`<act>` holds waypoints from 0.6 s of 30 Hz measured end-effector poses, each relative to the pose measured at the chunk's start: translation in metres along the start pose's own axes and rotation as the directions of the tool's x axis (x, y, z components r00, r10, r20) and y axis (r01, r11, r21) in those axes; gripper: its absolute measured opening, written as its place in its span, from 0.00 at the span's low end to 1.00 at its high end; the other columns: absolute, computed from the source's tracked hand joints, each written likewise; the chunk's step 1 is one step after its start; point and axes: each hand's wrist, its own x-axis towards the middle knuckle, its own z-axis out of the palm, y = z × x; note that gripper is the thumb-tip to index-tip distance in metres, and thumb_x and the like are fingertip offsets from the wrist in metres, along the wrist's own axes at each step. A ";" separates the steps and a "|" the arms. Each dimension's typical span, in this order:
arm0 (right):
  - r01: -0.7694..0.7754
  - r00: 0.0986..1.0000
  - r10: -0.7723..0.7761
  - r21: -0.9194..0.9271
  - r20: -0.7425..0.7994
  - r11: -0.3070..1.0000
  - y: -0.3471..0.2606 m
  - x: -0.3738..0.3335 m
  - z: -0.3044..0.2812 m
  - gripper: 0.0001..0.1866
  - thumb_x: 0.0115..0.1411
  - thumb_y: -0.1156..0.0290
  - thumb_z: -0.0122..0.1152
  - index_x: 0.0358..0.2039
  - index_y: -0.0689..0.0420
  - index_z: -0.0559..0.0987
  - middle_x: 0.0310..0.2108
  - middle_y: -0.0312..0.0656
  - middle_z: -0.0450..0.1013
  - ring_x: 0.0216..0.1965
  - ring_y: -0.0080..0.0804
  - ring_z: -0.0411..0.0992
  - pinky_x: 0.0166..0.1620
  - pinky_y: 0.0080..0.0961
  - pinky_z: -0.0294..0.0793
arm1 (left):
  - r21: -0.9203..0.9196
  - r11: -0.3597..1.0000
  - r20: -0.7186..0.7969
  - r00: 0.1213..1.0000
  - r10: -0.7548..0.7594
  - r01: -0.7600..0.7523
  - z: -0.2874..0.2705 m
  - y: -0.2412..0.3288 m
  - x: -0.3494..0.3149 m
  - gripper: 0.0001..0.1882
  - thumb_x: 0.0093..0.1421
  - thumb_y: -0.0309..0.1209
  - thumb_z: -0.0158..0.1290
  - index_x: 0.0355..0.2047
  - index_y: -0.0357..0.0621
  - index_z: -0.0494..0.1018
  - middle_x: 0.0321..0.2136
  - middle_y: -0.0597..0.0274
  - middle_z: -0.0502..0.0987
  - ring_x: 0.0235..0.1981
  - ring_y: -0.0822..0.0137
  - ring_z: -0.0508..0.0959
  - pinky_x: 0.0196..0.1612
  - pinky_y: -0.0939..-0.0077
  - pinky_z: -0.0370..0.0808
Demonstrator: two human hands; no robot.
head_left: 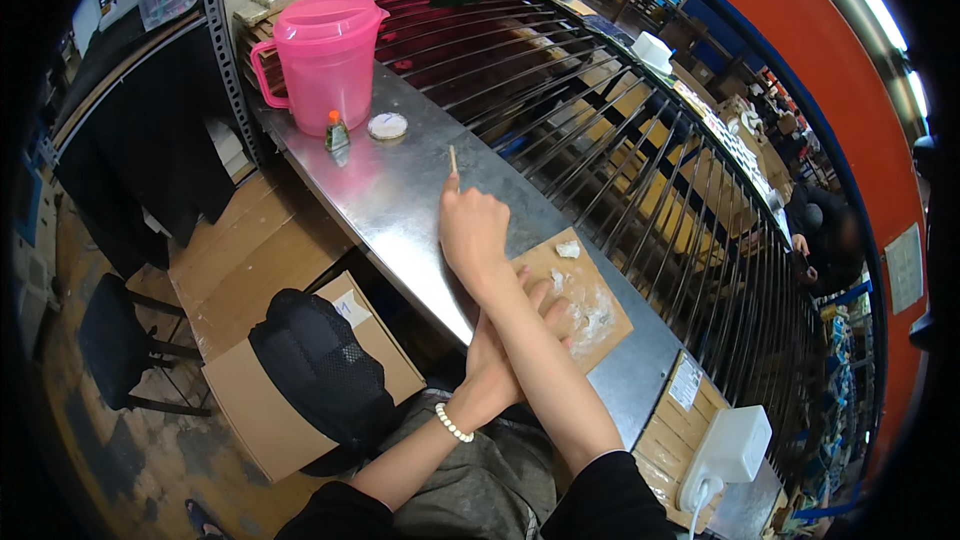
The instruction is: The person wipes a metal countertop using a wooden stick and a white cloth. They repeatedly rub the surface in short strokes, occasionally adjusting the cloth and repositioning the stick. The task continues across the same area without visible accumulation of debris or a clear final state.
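Note:
My arms cross, the right forearm passing over the left hand. Pinched in my right hand [474,230] is a thin wooden stick [453,160], its tip pointing away over the metal table [415,205]. Under that forearm, my left hand [488,360] lies with its fingers stretched over a brown cardboard sheet [612,332]; the forearm hides part of it. White paste smears [590,312] and a small white lump [568,250] are on the sheet. Farther left stand a pink lidded pitcher [325,70], a small green bottle [336,135] with an orange cap, and a round white-faced disc [387,126].
Dark metal bars [600,155] run along the table's far side. A white device [735,443] with a cable stands at the near right by a wooden panel [655,440]. Left below are a cardboard box [262,410], black mesh cloth [320,365] and a black chair [105,340].

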 end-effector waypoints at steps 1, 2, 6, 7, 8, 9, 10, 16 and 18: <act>0.044 0.999 -0.043 -0.017 0.008 0.999 -0.011 -0.007 0.000 0.11 0.57 0.74 0.59 0.40 0.62 0.81 0.20 0.54 0.76 0.23 0.52 0.79 0.25 0.43 0.77 | -0.024 1.000 -0.013 1.000 -0.017 0.017 0.000 -0.004 -0.004 0.30 0.67 0.54 0.43 0.62 0.51 0.69 0.65 0.56 0.62 0.70 0.50 0.54 0.70 0.46 0.49; 0.042 0.999 -0.042 0.021 0.013 0.999 -0.012 -0.010 -0.006 0.11 0.56 0.75 0.59 0.40 0.63 0.81 0.20 0.54 0.76 0.23 0.51 0.79 0.26 0.43 0.77 | 0.002 1.000 -0.005 1.000 -0.014 0.014 -0.001 -0.005 -0.003 0.30 0.67 0.54 0.43 0.61 0.51 0.69 0.65 0.55 0.63 0.70 0.50 0.54 0.70 0.46 0.49; -0.067 0.997 0.068 0.017 -0.024 0.998 0.027 -0.002 -0.011 0.14 0.54 0.75 0.60 0.41 0.64 0.81 0.21 0.54 0.77 0.23 0.51 0.79 0.27 0.43 0.78 | -0.037 0.999 -0.004 1.000 0.011 -0.011 -0.005 0.001 0.003 0.30 0.67 0.54 0.43 0.60 0.49 0.70 0.64 0.51 0.65 0.69 0.48 0.57 0.70 0.46 0.49; -0.115 0.992 0.115 0.003 -0.056 0.993 0.030 0.008 -0.009 0.15 0.54 0.75 0.60 0.43 0.64 0.81 0.21 0.54 0.76 0.23 0.51 0.79 0.27 0.43 0.78 | -0.057 0.998 -0.008 1.000 0.011 -0.011 -0.007 -0.002 0.003 0.29 0.67 0.54 0.43 0.60 0.49 0.70 0.63 0.50 0.65 0.69 0.47 0.58 0.70 0.46 0.48; -0.123 0.992 0.123 -0.006 -0.037 0.992 0.030 0.010 -0.006 0.16 0.56 0.75 0.59 0.45 0.63 0.81 0.21 0.55 0.76 0.24 0.52 0.79 0.27 0.44 0.78 | -0.043 0.998 -0.066 0.997 0.031 -0.034 -0.004 -0.003 0.002 0.29 0.67 0.53 0.44 0.60 0.48 0.71 0.63 0.47 0.66 0.68 0.47 0.59 0.70 0.46 0.48; -0.111 0.994 0.111 -0.012 -0.003 0.994 0.027 0.006 -0.002 0.15 0.56 0.75 0.59 0.45 0.62 0.81 0.21 0.55 0.76 0.24 0.52 0.79 0.27 0.44 0.78 | -0.056 0.998 -0.037 0.999 0.032 -0.034 -0.003 -0.002 0.001 0.30 0.67 0.52 0.43 0.61 0.48 0.69 0.64 0.47 0.65 0.69 0.48 0.58 0.70 0.44 0.46; -0.082 0.996 0.082 -0.005 0.041 0.997 0.009 0.000 -0.004 0.14 0.56 0.75 0.59 0.44 0.62 0.81 0.21 0.55 0.77 0.25 0.53 0.79 0.28 0.44 0.78 | -0.062 0.998 -0.007 1.000 0.011 -0.011 -0.003 -0.005 -0.003 0.30 0.67 0.52 0.42 0.63 0.49 0.68 0.65 0.48 0.64 0.69 0.49 0.57 0.70 0.43 0.44; -0.103 0.994 0.104 0.067 -0.014 0.992 0.026 0.005 -0.014 0.17 0.58 0.76 0.56 0.49 0.60 0.80 0.22 0.57 0.77 0.25 0.55 0.79 0.27 0.45 0.77 | -0.050 0.998 0.024 0.999 0.029 -0.027 -0.008 0.000 0.000 0.30 0.68 0.51 0.41 0.64 0.48 0.66 0.66 0.48 0.63 0.70 0.48 0.55 0.71 0.42 0.42; -0.143 0.990 0.143 -0.033 -0.005 0.989 0.021 0.002 -0.002 0.18 0.57 0.77 0.56 0.49 0.62 0.79 0.22 0.56 0.77 0.25 0.54 0.79 0.27 0.45 0.78 | -0.087 0.995 -0.013 0.999 0.046 -0.047 -0.005 0.000 0.001 0.30 0.68 0.51 0.41 0.63 0.48 0.67 0.66 0.49 0.63 0.71 0.47 0.54 0.71 0.43 0.44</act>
